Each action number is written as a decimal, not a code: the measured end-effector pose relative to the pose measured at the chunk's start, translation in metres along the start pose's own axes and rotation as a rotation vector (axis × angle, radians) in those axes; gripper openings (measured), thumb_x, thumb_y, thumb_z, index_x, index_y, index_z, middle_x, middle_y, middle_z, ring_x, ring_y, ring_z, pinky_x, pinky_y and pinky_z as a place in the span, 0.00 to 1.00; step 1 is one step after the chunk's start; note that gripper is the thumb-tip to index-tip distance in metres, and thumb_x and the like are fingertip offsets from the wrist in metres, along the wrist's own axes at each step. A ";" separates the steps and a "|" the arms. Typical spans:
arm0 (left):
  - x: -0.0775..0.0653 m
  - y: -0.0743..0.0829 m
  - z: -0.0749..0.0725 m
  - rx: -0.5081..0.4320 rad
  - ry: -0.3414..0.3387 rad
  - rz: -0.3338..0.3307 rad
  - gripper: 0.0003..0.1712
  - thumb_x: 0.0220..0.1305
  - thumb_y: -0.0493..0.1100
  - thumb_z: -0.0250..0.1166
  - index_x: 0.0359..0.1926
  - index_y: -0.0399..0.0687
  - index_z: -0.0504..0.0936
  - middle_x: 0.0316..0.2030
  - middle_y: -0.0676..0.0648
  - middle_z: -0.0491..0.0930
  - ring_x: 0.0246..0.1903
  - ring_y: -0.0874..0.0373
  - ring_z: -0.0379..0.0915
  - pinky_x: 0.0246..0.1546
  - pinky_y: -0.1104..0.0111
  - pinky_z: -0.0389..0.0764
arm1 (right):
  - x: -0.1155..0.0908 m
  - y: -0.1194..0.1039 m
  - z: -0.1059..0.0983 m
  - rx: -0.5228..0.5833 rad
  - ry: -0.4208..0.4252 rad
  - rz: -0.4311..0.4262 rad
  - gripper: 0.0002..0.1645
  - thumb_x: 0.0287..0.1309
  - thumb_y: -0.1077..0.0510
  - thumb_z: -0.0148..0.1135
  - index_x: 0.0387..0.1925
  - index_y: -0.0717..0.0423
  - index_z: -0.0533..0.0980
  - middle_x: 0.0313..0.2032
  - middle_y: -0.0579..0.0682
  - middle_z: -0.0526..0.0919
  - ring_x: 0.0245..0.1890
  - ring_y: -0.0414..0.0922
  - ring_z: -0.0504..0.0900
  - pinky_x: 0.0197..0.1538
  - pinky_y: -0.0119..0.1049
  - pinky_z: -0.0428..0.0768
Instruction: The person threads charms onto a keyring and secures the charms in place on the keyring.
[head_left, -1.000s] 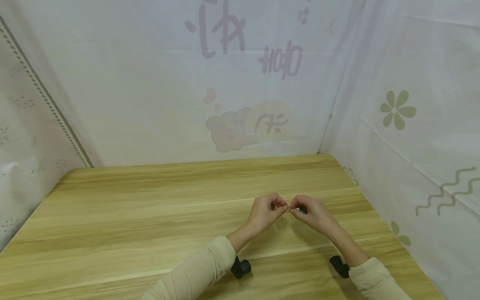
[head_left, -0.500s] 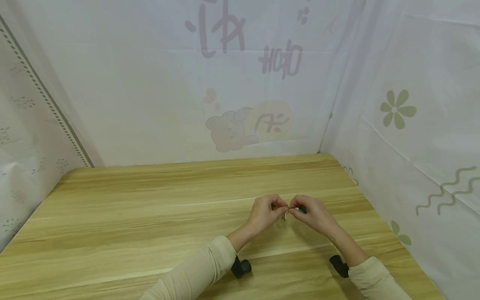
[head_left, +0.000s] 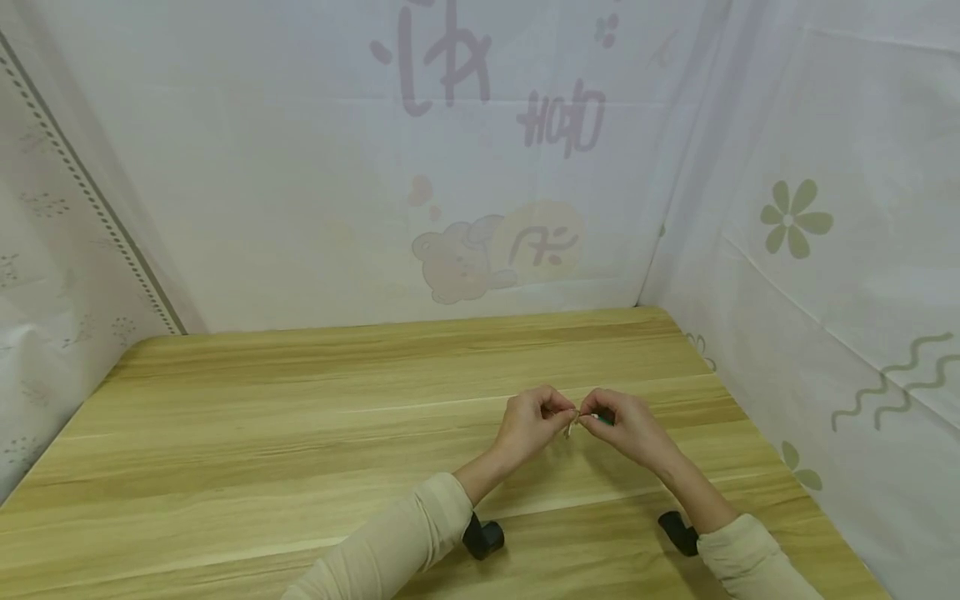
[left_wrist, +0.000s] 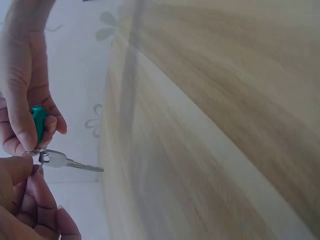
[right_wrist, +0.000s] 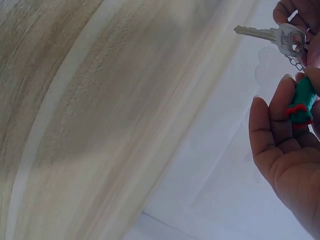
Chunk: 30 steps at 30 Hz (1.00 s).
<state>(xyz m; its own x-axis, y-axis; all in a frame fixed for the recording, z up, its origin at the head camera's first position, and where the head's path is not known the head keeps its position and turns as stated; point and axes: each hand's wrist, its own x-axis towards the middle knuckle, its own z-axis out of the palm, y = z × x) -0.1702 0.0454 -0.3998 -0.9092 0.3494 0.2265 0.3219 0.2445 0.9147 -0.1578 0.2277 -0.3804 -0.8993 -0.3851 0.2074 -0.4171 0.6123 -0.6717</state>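
The flat, toothed metal key (left_wrist: pixel 56 159) has swung slightly, we see. Nearest us are creased sleeves (head_left: pixel 390 537); beyond, the right hand (head_left: pixel 630 425) grips a smooth green fob (right_wrist: pixel 303 100) on linked chain (right_wrist: pixel 295 63), the left hand (head_left: pixel 528 422) pinches a thin ring (left_wrist: pixel 41 164) at the key's head, all above the streaked wooden table (head_left: pixel 300 433), before wrinkled cloth (head_left: pixel 285 192).

The table (head_left: pixel 300 433) has a yellow-brown wood-grain top with rounded far corners and pale streaks running across it.
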 end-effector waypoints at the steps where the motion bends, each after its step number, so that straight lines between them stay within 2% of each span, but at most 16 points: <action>1: 0.000 0.000 0.000 0.031 -0.004 0.014 0.02 0.60 0.37 0.65 0.33 0.42 0.82 0.29 0.48 0.83 0.22 0.68 0.71 0.22 0.78 0.73 | 0.000 0.000 0.000 -0.017 0.001 -0.004 0.03 0.57 0.65 0.63 0.30 0.55 0.77 0.29 0.47 0.80 0.25 0.34 0.69 0.28 0.28 0.72; 5: -0.001 0.002 0.000 0.169 -0.024 0.076 0.02 0.60 0.39 0.65 0.33 0.45 0.82 0.29 0.50 0.83 0.21 0.70 0.70 0.21 0.79 0.73 | 0.000 0.000 0.000 -0.100 0.003 -0.023 0.07 0.55 0.67 0.63 0.28 0.52 0.77 0.28 0.43 0.79 0.25 0.33 0.69 0.28 0.28 0.73; 9: -0.001 0.002 0.000 0.232 -0.037 0.100 0.04 0.61 0.41 0.65 0.34 0.45 0.82 0.28 0.52 0.83 0.21 0.71 0.69 0.21 0.80 0.72 | 0.000 -0.001 0.000 -0.141 0.001 -0.030 0.08 0.54 0.67 0.64 0.27 0.52 0.76 0.27 0.43 0.79 0.24 0.33 0.68 0.28 0.28 0.72; 13: -0.001 0.000 0.001 0.195 -0.025 0.093 0.04 0.61 0.40 0.65 0.33 0.44 0.83 0.27 0.51 0.83 0.20 0.71 0.69 0.21 0.79 0.72 | 0.000 0.000 0.000 -0.132 0.002 -0.037 0.07 0.55 0.67 0.63 0.27 0.52 0.77 0.28 0.44 0.80 0.25 0.33 0.69 0.29 0.28 0.73; 18: 0.000 -0.001 0.002 0.068 -0.002 0.038 0.03 0.61 0.38 0.64 0.33 0.43 0.83 0.28 0.48 0.83 0.21 0.70 0.70 0.22 0.78 0.73 | -0.001 0.001 0.001 -0.050 0.004 -0.022 0.05 0.58 0.66 0.62 0.30 0.53 0.78 0.30 0.47 0.82 0.27 0.33 0.72 0.31 0.28 0.75; 23: 0.000 0.000 0.002 0.006 0.008 -0.004 0.04 0.61 0.39 0.64 0.33 0.43 0.83 0.27 0.48 0.84 0.21 0.69 0.71 0.22 0.77 0.73 | -0.002 0.002 0.001 0.017 0.007 0.000 0.01 0.58 0.63 0.62 0.32 0.57 0.78 0.30 0.50 0.82 0.26 0.34 0.71 0.29 0.28 0.74; 26: 0.001 -0.001 0.002 0.022 0.005 0.010 0.04 0.61 0.39 0.64 0.33 0.43 0.83 0.27 0.49 0.83 0.21 0.70 0.71 0.22 0.78 0.73 | -0.002 0.001 0.001 0.021 0.008 -0.005 0.01 0.58 0.63 0.63 0.32 0.57 0.77 0.30 0.49 0.82 0.26 0.34 0.71 0.29 0.28 0.74; 30: 0.001 -0.001 0.001 0.159 -0.021 0.087 0.03 0.61 0.39 0.64 0.34 0.44 0.83 0.28 0.50 0.83 0.22 0.71 0.70 0.22 0.79 0.73 | -0.001 0.001 0.000 -0.046 0.009 -0.025 0.04 0.57 0.65 0.63 0.29 0.54 0.77 0.29 0.44 0.81 0.26 0.33 0.70 0.29 0.28 0.73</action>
<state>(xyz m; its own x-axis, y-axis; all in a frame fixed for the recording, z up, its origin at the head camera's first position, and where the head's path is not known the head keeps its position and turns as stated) -0.1708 0.0467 -0.4010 -0.8709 0.3940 0.2940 0.4383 0.3518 0.8271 -0.1570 0.2286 -0.3814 -0.8893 -0.3949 0.2305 -0.4453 0.6336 -0.6327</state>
